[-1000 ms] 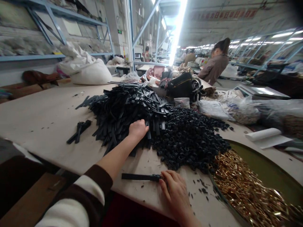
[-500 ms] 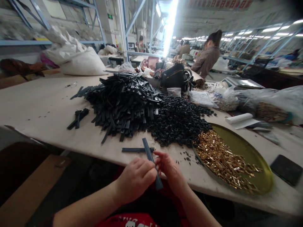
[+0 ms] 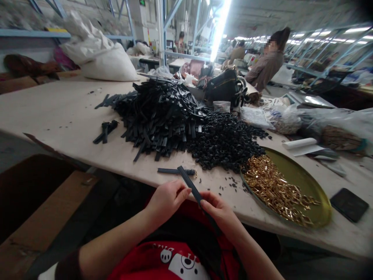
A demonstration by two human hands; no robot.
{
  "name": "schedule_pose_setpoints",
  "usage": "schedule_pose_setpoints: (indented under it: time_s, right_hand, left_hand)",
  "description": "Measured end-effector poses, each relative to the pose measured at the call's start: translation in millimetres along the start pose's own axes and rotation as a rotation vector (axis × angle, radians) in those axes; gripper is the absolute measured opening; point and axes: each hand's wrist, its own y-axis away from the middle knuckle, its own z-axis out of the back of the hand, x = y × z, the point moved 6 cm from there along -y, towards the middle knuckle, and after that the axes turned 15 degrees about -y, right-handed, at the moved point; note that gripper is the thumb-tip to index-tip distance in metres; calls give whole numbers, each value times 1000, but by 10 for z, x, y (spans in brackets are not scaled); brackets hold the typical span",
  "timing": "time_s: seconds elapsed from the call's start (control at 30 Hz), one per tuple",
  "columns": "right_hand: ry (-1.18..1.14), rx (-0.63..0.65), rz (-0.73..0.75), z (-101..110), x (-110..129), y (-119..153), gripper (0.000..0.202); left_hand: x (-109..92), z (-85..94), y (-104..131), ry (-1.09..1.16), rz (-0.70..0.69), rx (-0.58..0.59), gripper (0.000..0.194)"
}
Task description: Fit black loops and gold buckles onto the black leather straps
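A flat dark strap (image 3: 190,185) slants over the table's front edge, its lower end reaching toward my lap. My right hand (image 3: 219,210) pinches it near the middle between thumb and fingers. Farther up, my left hand (image 3: 168,197) is closed with thumb and fingertips at the strap's left edge. Just beyond lies a second dark strap (image 3: 167,170) with a gold buckle (image 3: 195,174) at its right end; the held strap's tip crosses in front of it. Behind are a heap of black strips (image 3: 163,120) and a pile of small black loops (image 3: 225,142).
To the right, a round gold tray (image 3: 303,175) holds many gold buckles (image 3: 271,190). A black phone (image 3: 349,204) lies beyond it. A few straps (image 3: 105,131) lie crossed at left. Farther back are a white sack (image 3: 109,64), a black bag (image 3: 223,87) and a seated person (image 3: 266,70).
My right hand has gone from loosely open beside the strap to pinching it. My left hand has shifted up and left along it. The view has tilted down and turned left.
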Motion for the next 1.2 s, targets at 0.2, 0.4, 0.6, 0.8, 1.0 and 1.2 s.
schedule_pose_setpoints:
  time_s: [0.2,0.4,0.6,0.8,1.0,1.2]
  right_hand:
    - [277,132,77,-88,-1,-64,23]
    - [949,-349,432,643,505,-600,24]
    - [1175,-472,434,855,561,-1044,17]
    - [482,-420,339,977,420,-831,19]
    - [-294,-208,17,695,67,-581,34]
    - [-331,-185,47,590,-5,-388,30]
  left_hand:
    - [135,-389,-213,790,370,177,32]
    - [152,-506,-355,781,446,261,28]
    - [154,-663,-449,801,461,355,24]
    - [96,-717,-470,792,485,469,24]
    - [-38,-758,-421,736,308,498,18]
    - [-28,-570,-328,310,151,269,27]
